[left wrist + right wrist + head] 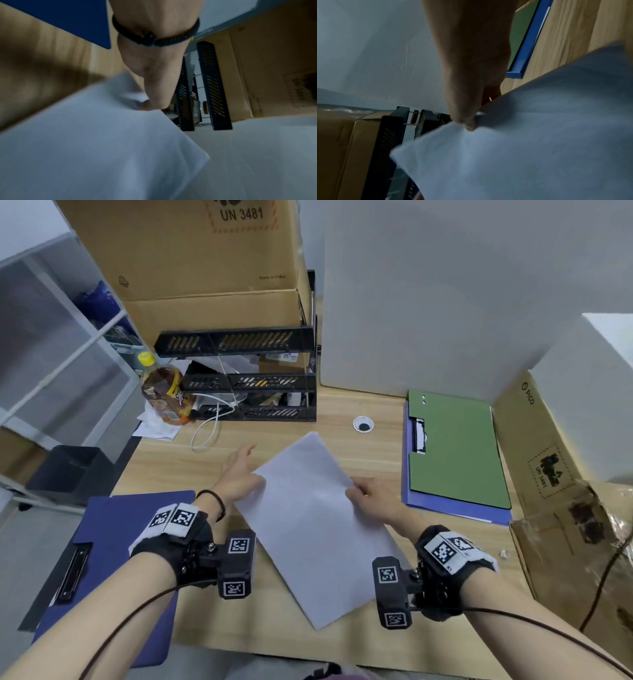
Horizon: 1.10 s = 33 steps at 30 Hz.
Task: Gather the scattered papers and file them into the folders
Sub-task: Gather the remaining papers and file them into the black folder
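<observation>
A white sheaf of paper is held slanted just above the middle of the wooden desk. My left hand pinches its left edge, thumb on top of the paper, index finger pointing away. My right hand pinches the right edge, thumb pressed onto the sheet. A dark blue folder with a black clip lies at the left front. At the right, a green folder lies on a blue folder. I cannot tell how many sheets are held.
A black stacked letter tray stands at the back left under a cardboard box, with a tea bottle and a white cable beside it. A cable hole is mid-desk. More boxes line the right edge.
</observation>
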### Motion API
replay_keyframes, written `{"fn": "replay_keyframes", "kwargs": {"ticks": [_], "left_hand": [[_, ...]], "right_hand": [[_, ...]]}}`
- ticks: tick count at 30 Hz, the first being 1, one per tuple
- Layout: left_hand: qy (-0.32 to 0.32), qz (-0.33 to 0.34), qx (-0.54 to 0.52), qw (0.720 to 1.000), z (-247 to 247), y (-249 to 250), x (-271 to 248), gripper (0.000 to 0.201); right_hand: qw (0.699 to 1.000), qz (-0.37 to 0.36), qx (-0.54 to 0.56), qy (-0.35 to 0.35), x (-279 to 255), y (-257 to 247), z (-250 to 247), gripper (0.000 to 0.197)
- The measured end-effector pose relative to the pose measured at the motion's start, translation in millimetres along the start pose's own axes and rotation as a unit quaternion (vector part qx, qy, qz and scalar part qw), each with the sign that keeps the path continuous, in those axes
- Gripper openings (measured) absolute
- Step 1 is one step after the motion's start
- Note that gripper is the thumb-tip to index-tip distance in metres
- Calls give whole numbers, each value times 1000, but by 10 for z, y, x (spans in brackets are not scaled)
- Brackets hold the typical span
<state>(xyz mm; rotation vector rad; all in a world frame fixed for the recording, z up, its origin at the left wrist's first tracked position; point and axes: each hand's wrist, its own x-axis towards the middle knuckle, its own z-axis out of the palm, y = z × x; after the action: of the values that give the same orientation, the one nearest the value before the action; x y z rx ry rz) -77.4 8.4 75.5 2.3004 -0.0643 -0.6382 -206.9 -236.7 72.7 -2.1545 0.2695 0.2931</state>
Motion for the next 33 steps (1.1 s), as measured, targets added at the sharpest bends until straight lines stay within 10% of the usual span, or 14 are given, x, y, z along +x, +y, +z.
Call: {"fn": "replay_keyframes", "kwargs": {"ticks": [3,16,33], "left_hand": [[-49,81,53,994,-71,256,-23,67],[-290,-5,-27,957,-351,24,-122,27],[-208,-39,-242,947,-789,-258,287,24]], "right_hand": [[999,-21,-16,-46,31,-105,43,27],[993,40,99,-41,-74,-92,297,23],[888,238,379,107,-377,12,385,26]]}}
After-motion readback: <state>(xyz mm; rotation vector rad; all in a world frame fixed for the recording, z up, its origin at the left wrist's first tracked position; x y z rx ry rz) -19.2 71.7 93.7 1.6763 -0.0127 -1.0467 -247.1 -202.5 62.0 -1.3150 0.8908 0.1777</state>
